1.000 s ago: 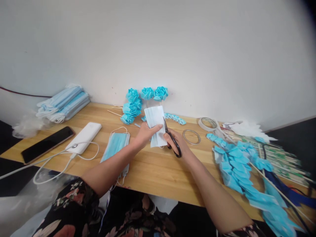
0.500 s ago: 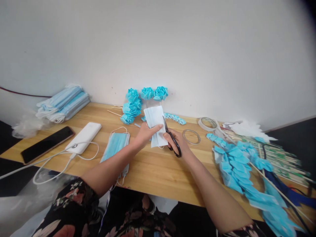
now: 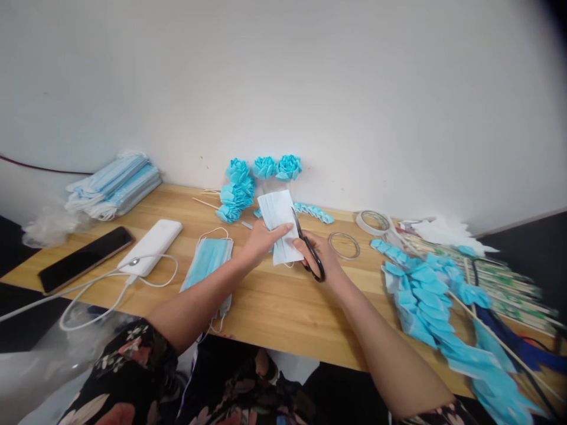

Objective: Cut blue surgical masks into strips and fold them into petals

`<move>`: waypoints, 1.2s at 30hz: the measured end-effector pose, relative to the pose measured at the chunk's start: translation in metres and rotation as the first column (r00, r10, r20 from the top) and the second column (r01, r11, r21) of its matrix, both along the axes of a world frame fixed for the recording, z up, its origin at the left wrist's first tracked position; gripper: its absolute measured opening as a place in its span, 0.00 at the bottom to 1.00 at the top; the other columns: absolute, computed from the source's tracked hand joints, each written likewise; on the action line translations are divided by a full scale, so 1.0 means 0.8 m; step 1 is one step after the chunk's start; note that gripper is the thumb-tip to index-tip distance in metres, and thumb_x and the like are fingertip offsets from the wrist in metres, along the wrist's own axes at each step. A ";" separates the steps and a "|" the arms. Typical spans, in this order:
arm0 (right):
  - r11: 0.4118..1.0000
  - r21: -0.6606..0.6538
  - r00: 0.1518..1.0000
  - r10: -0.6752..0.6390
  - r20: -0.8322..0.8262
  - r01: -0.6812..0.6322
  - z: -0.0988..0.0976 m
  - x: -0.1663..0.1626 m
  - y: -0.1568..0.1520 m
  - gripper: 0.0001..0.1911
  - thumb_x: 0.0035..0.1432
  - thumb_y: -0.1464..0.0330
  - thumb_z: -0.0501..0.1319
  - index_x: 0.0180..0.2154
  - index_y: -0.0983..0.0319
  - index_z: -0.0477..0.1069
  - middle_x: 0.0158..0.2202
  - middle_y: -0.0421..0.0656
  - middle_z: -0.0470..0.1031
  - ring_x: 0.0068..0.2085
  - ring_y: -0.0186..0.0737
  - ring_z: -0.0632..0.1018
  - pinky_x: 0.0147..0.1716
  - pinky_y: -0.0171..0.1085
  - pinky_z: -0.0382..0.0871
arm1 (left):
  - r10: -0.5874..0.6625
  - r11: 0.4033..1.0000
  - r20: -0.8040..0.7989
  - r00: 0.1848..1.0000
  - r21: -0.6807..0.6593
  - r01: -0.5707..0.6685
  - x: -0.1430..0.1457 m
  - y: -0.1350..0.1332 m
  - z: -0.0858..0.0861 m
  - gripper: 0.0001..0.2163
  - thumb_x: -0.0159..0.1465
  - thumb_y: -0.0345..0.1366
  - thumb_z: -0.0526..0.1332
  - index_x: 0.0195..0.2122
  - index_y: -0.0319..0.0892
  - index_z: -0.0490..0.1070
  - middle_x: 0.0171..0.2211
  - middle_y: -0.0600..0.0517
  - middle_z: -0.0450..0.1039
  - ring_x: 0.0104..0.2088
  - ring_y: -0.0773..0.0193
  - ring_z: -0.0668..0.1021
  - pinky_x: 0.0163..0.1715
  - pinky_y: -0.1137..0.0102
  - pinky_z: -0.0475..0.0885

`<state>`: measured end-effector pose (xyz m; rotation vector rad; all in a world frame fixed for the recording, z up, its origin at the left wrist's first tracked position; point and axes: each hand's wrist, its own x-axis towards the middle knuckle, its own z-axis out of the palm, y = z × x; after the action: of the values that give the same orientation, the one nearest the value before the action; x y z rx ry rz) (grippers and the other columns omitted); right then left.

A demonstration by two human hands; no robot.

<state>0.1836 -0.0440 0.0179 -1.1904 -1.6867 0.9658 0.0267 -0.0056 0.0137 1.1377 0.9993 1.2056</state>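
Observation:
My left hand (image 3: 264, 237) grips a pale blue-white face mask (image 3: 278, 209), its thumb pressed on the pleated front. The mask is held up over the middle of the table. In my right hand (image 3: 319, 251) is a pair of black-handled scissors (image 3: 315, 260). Their blades lie along the mask's right edge; whether they cut into it I cannot tell. Another blue face mask (image 3: 209, 260) with white ear loops lies on the table beneath my left forearm. Behind the held mask stand blue flowers (image 3: 289, 167) against the wall.
A mask stack (image 3: 115, 183), phone (image 3: 84, 260) and white power bank (image 3: 153, 245) with a cable occupy the left. Tape rolls (image 3: 344, 245) lie right of the scissors. Folded blue petal strips (image 3: 420, 301) and green-white packets (image 3: 514, 289) cover the right. The wooden table (image 3: 283, 313) ends near my body.
Almost nothing differs. The mask's lower end has shifted slightly to the right, while both hands and the scissors keep nearly the same position.

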 end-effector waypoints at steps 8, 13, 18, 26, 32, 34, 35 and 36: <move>1.000 -0.007 1.000 -0.004 -0.016 0.004 0.005 -0.002 -0.002 0.20 0.59 0.53 0.57 0.25 0.61 0.64 0.16 0.35 0.63 0.18 0.30 0.63 0.19 0.32 0.55 | 0.004 1.000 0.001 1.000 -0.002 -0.004 0.000 0.003 -0.004 0.20 0.50 0.41 0.71 0.41 0.35 0.76 0.40 0.42 0.80 0.37 0.55 0.80 0.33 0.67 0.74; 1.000 -0.030 0.999 -0.010 -0.032 0.009 0.007 -0.003 -0.003 0.19 0.58 0.53 0.58 0.24 0.61 0.64 0.16 0.35 0.63 0.17 0.29 0.63 0.18 0.31 0.55 | 0.004 1.000 0.007 1.000 -0.002 -0.004 0.000 0.003 -0.004 0.20 0.50 0.42 0.71 0.41 0.35 0.76 0.40 0.42 0.80 0.36 0.56 0.80 0.32 0.68 0.74; 0.998 -0.063 0.998 -0.012 -0.061 0.008 0.005 -0.003 -0.002 0.18 0.57 0.53 0.59 0.26 0.61 0.66 0.17 0.35 0.64 0.17 0.30 0.64 0.17 0.31 0.57 | 0.002 1.000 0.008 1.000 0.003 -0.002 0.000 0.002 -0.003 0.20 0.50 0.43 0.71 0.40 0.35 0.76 0.40 0.42 0.80 0.36 0.56 0.79 0.32 0.68 0.74; 0.994 -0.109 0.997 -0.034 -0.076 0.026 0.008 -0.003 -0.003 0.18 0.55 0.53 0.59 0.25 0.60 0.64 0.16 0.35 0.63 0.17 0.31 0.66 0.18 0.32 0.61 | 0.034 0.999 0.016 0.999 0.030 -0.035 -0.003 0.002 0.003 0.20 0.52 0.45 0.70 0.41 0.36 0.77 0.39 0.44 0.80 0.36 0.56 0.79 0.34 0.67 0.73; 0.993 -0.115 1.000 -0.014 -0.022 0.011 0.002 -0.002 0.000 0.17 0.56 0.53 0.59 0.27 0.61 0.66 0.17 0.35 0.64 0.18 0.31 0.66 0.19 0.32 0.59 | 0.056 0.997 0.130 0.990 0.046 -0.063 -0.009 0.006 0.011 0.20 0.51 0.45 0.70 0.40 0.35 0.76 0.37 0.45 0.79 0.34 0.59 0.78 0.35 0.68 0.73; 0.995 -0.098 1.000 0.022 0.010 -0.021 0.000 -0.001 0.000 0.18 0.57 0.53 0.57 0.28 0.61 0.66 0.18 0.36 0.65 0.19 0.32 0.67 0.20 0.32 0.59 | 0.076 0.996 0.126 0.989 0.028 -0.080 -0.010 0.007 0.013 0.19 0.50 0.43 0.71 0.38 0.35 0.75 0.35 0.46 0.79 0.32 0.60 0.78 0.34 0.69 0.72; 0.996 -0.082 0.999 0.037 0.025 -0.035 0.000 0.000 0.001 0.18 0.58 0.52 0.57 0.28 0.61 0.65 0.19 0.36 0.65 0.20 0.32 0.67 0.20 0.32 0.58 | 0.089 0.995 0.118 0.989 0.023 -0.092 -0.010 0.007 0.013 0.19 0.49 0.43 0.71 0.37 0.35 0.75 0.34 0.47 0.79 0.31 0.61 0.78 0.33 0.69 0.72; 0.997 -0.063 0.998 0.049 0.041 -0.047 0.000 0.000 0.001 0.19 0.58 0.52 0.56 0.28 0.61 0.65 0.20 0.37 0.65 0.20 0.32 0.67 0.20 0.32 0.58 | 0.101 0.994 0.111 0.989 0.021 -0.104 -0.010 0.006 0.014 0.18 0.49 0.43 0.71 0.36 0.36 0.75 0.33 0.47 0.78 0.31 0.61 0.78 0.33 0.69 0.72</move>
<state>0.1835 -0.0434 0.0180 -1.2234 -1.7376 1.0350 0.0186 -0.0004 0.0246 1.0392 0.9704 1.3524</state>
